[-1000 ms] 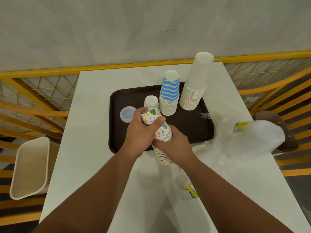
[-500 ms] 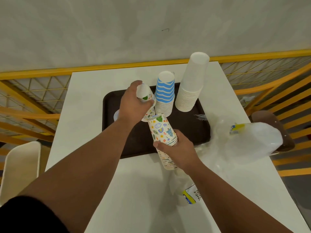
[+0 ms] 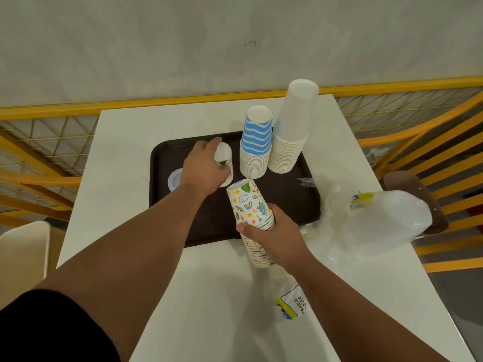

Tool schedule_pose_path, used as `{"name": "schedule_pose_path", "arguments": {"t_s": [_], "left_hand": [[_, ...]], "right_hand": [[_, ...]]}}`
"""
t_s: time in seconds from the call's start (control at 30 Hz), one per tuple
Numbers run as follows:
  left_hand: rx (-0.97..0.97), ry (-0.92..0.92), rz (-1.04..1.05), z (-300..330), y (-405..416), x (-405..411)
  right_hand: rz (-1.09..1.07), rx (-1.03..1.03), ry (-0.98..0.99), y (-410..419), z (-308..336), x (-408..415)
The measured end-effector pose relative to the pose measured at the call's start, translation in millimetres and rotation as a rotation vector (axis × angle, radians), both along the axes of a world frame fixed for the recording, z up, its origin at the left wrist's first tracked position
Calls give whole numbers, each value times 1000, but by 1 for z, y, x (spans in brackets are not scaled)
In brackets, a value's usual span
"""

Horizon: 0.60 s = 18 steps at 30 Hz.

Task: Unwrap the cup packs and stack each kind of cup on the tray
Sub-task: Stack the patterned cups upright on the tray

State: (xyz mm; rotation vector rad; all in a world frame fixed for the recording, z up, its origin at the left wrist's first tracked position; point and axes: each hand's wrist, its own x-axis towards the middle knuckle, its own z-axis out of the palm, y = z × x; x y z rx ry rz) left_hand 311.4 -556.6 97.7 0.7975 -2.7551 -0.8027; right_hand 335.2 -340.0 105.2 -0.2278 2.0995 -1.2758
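Where half a second ago it was lifted, left hand (image 3: 202,163) now lower on the dark brown plastic tray (image 3: 292,205), gripping upside-down patterned paper cup (image 3: 224,159), right hand (image 3: 274,232) holding tilted patterned cup stack (image 3: 252,218) over white counter (image 3: 125,142), blue-striped cup stack (image 3: 256,142) and plain white cup stack (image 3: 292,129) just behind, crumpled clear wrappers (image 3: 379,220) at right.

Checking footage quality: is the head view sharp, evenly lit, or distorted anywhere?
Head view: soft, even light, faint shadows on the white table; the yellow railing bows from wide-angle distortion; the patterned paper cup stack is sharp, without glare.
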Motion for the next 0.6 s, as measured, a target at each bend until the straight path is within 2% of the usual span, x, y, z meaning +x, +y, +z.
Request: {"name": "schedule_pose_path", "arguments": {"t_s": [0.1, 0.23, 0.27, 0.33, 0.4, 0.43, 0.5, 0.53, 0.6], "left_hand": [[-20, -147, -16, -7, -1, 0], [-28, -215, -34, -5, 0, 3], [-35, -190, -29, 1, 1, 5], [25, 2, 62, 17, 9, 17], [221, 242, 144, 30, 24, 36], [393, 288, 133, 34, 33, 47], [826, 240, 49, 40, 50, 68], [959, 187, 18, 40, 54, 75], [999, 146, 10, 40, 58, 80]], "right_hand": [[-1, 14, 1, 1, -2, 1], [-7, 9, 2, 0, -3, 0], [-13, -3, -3, 0, -3, 0], [-29, -40, -35, 1, -3, -1], [-23, -96, -101, 1, -2, -1], [-7, -134, -139, 0, 0, -1], [51, -195, -204, -2, 5, -1], [91, -205, -218, -4, 7, -1], [143, -190, -194, -8, 9, 1]]}}
